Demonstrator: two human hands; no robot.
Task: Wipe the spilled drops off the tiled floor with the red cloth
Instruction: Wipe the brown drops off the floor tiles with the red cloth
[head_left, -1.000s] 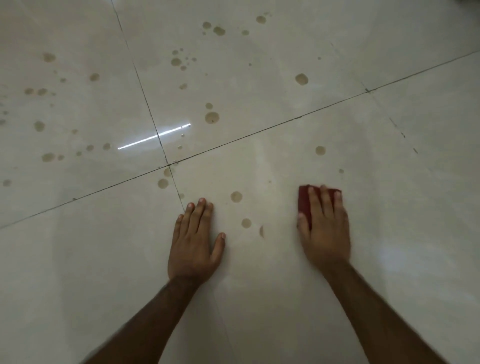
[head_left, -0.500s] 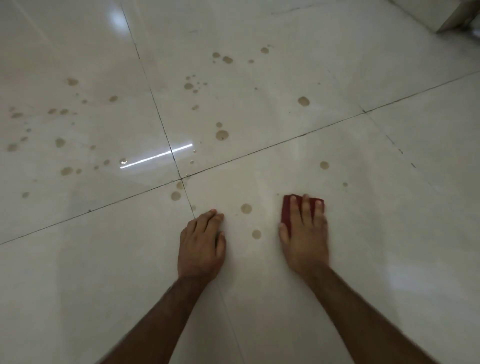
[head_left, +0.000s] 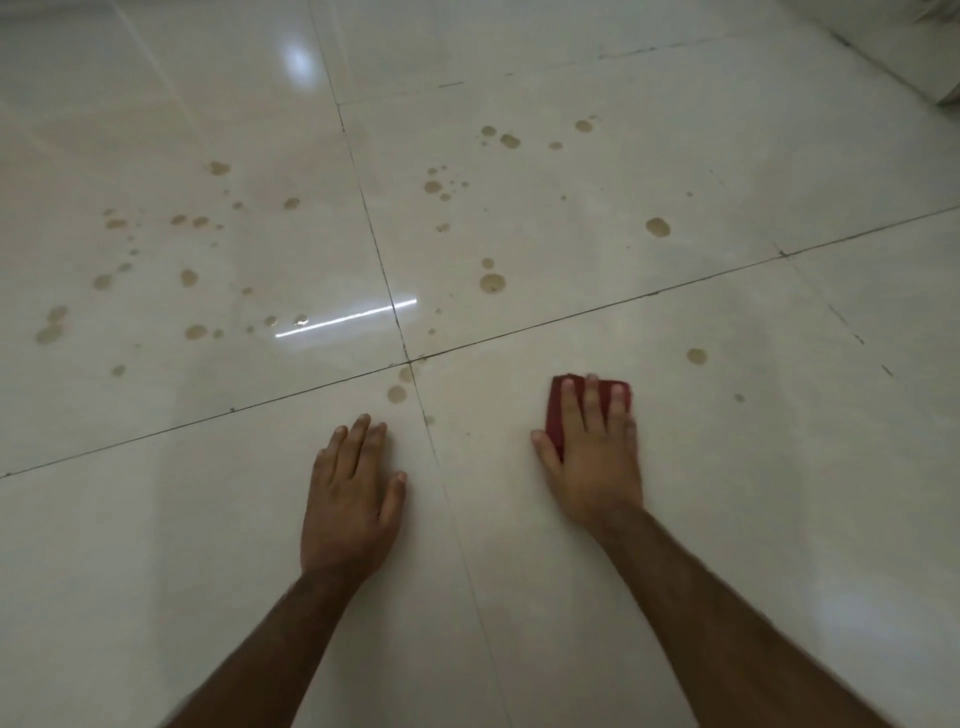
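Note:
My right hand (head_left: 592, 457) lies flat on the folded red cloth (head_left: 557, 415), straight fingers pressing it onto the glossy cream tiled floor (head_left: 779, 519). Most of the cloth is hidden under the hand. My left hand (head_left: 353, 499) rests flat on the floor to the left, fingers straight, holding nothing. Several brown drops dot the tiles beyond: one (head_left: 397, 393) just ahead of the left fingertips near the grout cross, one (head_left: 696, 356) to the right of the cloth, a big one (head_left: 492, 283) farther off, and a scatter (head_left: 196, 331) on the far left tile.
Dark grout lines cross at a joint (head_left: 410, 361) between and ahead of my hands. A bright strip of reflected light (head_left: 345, 317) lies on the far left tile. A white edge of a wall or furniture (head_left: 935, 78) shows at the top right.
The two drops between my hands are gone after my right hand swept the cloth over that spot. My left hand flattened again, and the view tilted up to show more floor.

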